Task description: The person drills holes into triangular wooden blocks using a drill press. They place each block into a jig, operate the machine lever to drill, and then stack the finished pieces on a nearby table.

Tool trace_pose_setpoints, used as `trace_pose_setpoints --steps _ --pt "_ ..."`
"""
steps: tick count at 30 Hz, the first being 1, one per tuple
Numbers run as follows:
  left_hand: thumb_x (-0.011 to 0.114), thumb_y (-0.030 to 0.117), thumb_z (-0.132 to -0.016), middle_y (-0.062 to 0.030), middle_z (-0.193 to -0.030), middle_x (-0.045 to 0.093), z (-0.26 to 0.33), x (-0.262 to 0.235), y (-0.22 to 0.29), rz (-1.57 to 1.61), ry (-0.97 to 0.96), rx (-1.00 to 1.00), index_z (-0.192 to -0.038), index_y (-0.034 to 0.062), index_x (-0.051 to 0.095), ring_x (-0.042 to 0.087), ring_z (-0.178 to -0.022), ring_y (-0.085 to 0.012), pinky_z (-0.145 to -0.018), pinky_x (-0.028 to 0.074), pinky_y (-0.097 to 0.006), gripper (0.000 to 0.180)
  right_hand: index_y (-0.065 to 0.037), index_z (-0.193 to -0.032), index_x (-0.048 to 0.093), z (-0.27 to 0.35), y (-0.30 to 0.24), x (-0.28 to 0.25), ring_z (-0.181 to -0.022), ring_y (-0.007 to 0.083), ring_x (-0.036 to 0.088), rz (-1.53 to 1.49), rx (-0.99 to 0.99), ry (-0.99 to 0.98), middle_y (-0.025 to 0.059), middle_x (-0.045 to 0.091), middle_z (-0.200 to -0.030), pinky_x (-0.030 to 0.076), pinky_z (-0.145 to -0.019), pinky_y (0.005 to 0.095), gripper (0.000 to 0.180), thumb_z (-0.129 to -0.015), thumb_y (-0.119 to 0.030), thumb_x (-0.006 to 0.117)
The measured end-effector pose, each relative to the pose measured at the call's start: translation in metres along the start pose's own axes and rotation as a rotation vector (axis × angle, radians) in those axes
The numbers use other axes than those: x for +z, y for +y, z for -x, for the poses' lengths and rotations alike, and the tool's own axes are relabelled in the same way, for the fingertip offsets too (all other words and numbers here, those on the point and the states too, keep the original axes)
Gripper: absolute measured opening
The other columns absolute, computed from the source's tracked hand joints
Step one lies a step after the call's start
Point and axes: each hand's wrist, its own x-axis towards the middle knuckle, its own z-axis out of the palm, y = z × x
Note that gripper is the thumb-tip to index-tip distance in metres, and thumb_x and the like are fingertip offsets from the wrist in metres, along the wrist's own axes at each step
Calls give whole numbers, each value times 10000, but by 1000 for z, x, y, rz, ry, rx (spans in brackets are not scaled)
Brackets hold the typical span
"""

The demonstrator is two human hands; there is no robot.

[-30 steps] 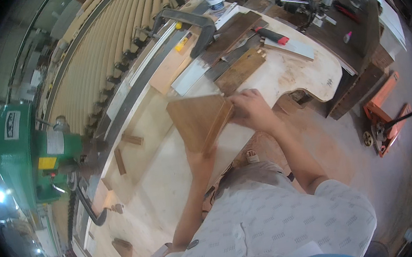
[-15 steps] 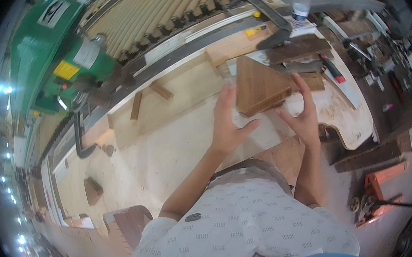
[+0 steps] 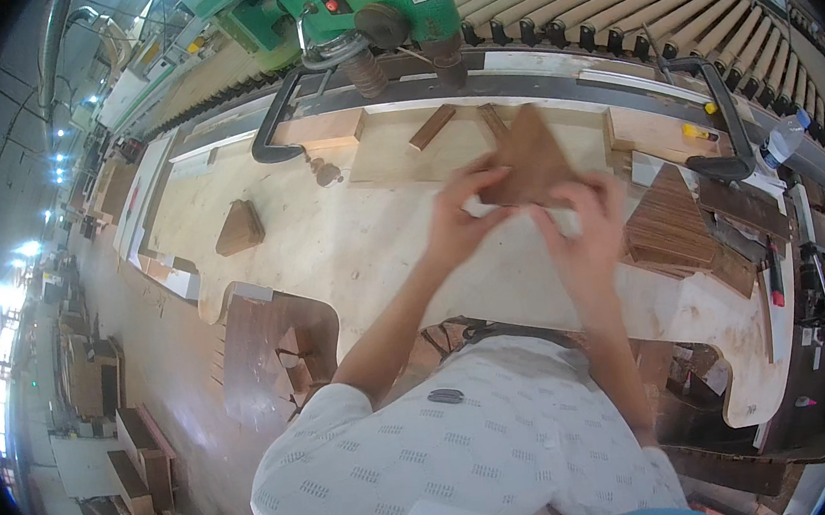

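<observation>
Block (image 3: pixel 530 160): dark wood, three-cornered, held in both hands above the bench (image 3: pixel 372 252), one point toward 12 o'clock.

Left hand (image 3: pixel 464 220): fingers and thumb pinch the block's corner at 8 o'clock. Right hand (image 3: pixel 585 224): fingers and thumb close about the corner at 4 o'clock; firmness of this grip cannot be told for blur.

Surroundings, taken from the block: stack (image 3: pixel 668 223) of similar wood at 4 o'clock; one strip (image 3: pixel 432 127) at 10 o'clock, a second at 11, close behind the block's edge; small block (image 3: pixel 239 227) at 9 o'clock; drill (image 3: pixel 306 7) toward 11 o'clock.

Findings on handling, as judgement: two corners make a sound hold. Turning should be slow, one hand securing before the other shifts. Fingertips are best kept on the edges, leaving the broad face visible. The likeliest faults are a slip while changing grip, or the point knocking the second strip; a slight lift should avoid the latter.
</observation>
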Motion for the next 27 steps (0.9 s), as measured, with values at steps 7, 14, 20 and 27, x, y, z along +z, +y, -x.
trace_pose_setpoints --steps 7,14,20,27 --pt "890 316 -757 -88 -1529 540 -13 -48 -93 -574 -47 -215 -1281 216 752 402 -1440 -322 -1161 317 -493 552 -132 -1027 719 -20 81 129 -1032 318 589 277 20 -324 103 623 -1070 476 -870 474 249 -820 -218 826" --pt "862 544 -739 -93 -1689 265 -39 -67 -135 -783 -123 -140 -1289 381 743 273 -1506 -357 -1200 180 -595 587 -164 -986 766 -46 96 158 -1093 293 568 388 -40 -220 52 661 -1064 420 -949 472 234 -831 -334 810" --pt "857 595 -714 -103 -1596 377 -51 -65 -165 -783 -39 -79 -1237 378 768 329 -1472 -325 -1183 219 -595 573 -191 -958 766 -43 104 167 -1071 291 586 365 -43 -143 17 682 -1074 423 -943 487 270 -776 -372 848" --pt "897 577 -661 -100 -1358 630 -54 -49 -153 -618 100 -100 -1123 277 804 531 -1330 -297 -1138 323 -494 559 -204 -933 755 -42 109 166 -1073 292 587 357 -3 -126 3 683 -1068 429 -931 495 310 -737 -412 872"
